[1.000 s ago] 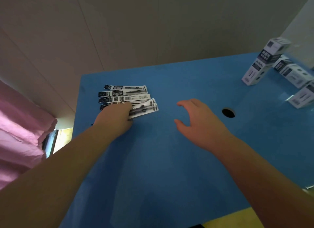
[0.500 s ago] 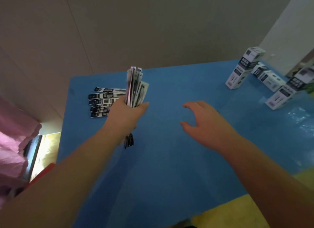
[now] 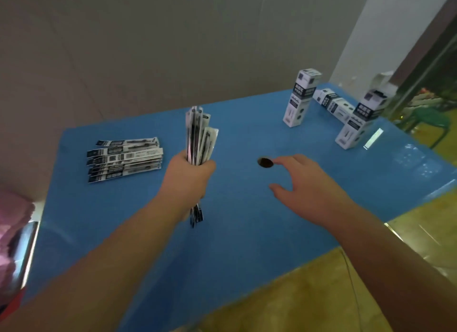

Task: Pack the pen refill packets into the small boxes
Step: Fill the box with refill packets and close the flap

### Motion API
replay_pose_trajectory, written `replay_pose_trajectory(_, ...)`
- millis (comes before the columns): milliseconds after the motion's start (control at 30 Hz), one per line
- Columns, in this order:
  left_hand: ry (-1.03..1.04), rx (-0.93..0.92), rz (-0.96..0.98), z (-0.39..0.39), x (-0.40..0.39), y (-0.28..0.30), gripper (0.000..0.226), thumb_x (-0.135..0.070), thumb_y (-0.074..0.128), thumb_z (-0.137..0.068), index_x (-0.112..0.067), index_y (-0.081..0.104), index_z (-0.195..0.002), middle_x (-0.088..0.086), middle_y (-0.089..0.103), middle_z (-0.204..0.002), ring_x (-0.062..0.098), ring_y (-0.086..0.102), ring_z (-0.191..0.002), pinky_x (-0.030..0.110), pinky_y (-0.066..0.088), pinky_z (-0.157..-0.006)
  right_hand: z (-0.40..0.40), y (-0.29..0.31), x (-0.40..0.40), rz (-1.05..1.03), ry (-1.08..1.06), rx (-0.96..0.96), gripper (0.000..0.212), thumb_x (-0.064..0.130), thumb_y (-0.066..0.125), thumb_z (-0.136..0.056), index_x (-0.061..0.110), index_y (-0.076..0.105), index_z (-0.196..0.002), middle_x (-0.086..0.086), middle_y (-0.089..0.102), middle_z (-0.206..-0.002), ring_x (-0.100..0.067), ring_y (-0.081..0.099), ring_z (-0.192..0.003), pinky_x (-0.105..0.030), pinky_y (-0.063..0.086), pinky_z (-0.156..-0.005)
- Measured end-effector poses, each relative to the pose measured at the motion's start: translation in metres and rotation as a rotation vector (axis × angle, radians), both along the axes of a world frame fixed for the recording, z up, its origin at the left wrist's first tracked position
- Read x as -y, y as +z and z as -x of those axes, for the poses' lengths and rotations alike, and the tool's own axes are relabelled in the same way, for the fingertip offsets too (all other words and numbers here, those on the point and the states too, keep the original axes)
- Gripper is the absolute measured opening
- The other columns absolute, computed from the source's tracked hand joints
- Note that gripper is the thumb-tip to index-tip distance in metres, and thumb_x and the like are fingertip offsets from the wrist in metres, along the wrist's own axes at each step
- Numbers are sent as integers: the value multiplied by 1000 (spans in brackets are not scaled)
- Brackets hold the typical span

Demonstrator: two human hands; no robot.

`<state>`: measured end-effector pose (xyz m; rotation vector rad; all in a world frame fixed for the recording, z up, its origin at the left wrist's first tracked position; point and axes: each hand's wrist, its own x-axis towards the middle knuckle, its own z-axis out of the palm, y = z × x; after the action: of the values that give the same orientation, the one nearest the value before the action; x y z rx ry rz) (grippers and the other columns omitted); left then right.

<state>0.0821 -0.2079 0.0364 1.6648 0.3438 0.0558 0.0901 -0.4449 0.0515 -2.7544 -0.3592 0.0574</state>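
My left hand grips a bundle of pen refill packets upright over the middle of the blue table, their lower ends sticking out below my fist. A pile of several more packets lies flat at the table's left. My right hand hovers over the table with fingers spread and relaxed, holding nothing. Three small white boxes are at the far right: one upright, one lying flat behind it, and another upright with its top flap open.
A dark round hole in the table sits just beyond my right fingertips. Pink cloth hangs at the left edge. A wall stands behind the table, and yellowish floor shows past the near and right edges.
My left hand lifted a bundle of packets off the pile and carried it right, holding it upright. My right hand stayed open over the table. The view shifted right, showing more boxes.
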Motion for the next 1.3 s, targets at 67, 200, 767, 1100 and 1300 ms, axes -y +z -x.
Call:
replay_pose_trajectory(67, 12, 5, 3, 4, 24, 2, 28, -6, 56, -86, -19, 32, -77, 0, 28, -57, 16, 23, -47, 29, 24, -46, 4, -1, 25, -3, -15, 15, 56, 42, 62, -94, 27, 44, -145, 5, 46, -143, -18, 41, -136, -36, 42, -106)
replay_pose_trajectory(200, 29, 3, 6, 15, 77, 3, 30, -7, 55, -87, -19, 30, -76, 1, 27, -57, 16, 21, -46, 29, 22, -45, 22, -5, 78, -10, -12, 36, 54, 40, 63, -94, 23, 47, -143, 4, 46, -143, -20, 43, -134, -32, 39, -107)
replay_pose_trajectory(767, 14, 74, -2, 27, 285, 17, 34, -3, 53, -87, -20, 27, -75, 1, 22, -59, 18, 16, -52, 37, 16, -50, 25, 7, 289, 64, -57, 33, 55, 43, 59, -95, 24, 45, -144, 3, 46, -143, -21, 43, -132, -34, 41, -105)
replay_pose_trajectory(1100, -112, 133, -137, -75, 353, 15, 33, -10, 57, -86, -22, 30, -71, -3, 24, -55, 18, 23, -56, 34, 24, -50, -50, 8, 351, 168, -108, 13, 56, 44, 58, -96, 24, 43, -146, 2, 45, -143, -23, 43, -133, -37, 41, -107)
replay_pose_trajectory(1300, -201, 145, -218, -122, 382, 13, 35, -13, 58, -88, -20, 32, -67, -9, 28, -47, 13, 24, -45, 29, 27, -44, -86, 11, 382, 167, -163, -24, 56, 44, 57, -97, 25, 42, -147, 3, 42, -148, -20, 40, -137, -31, 37, -106)
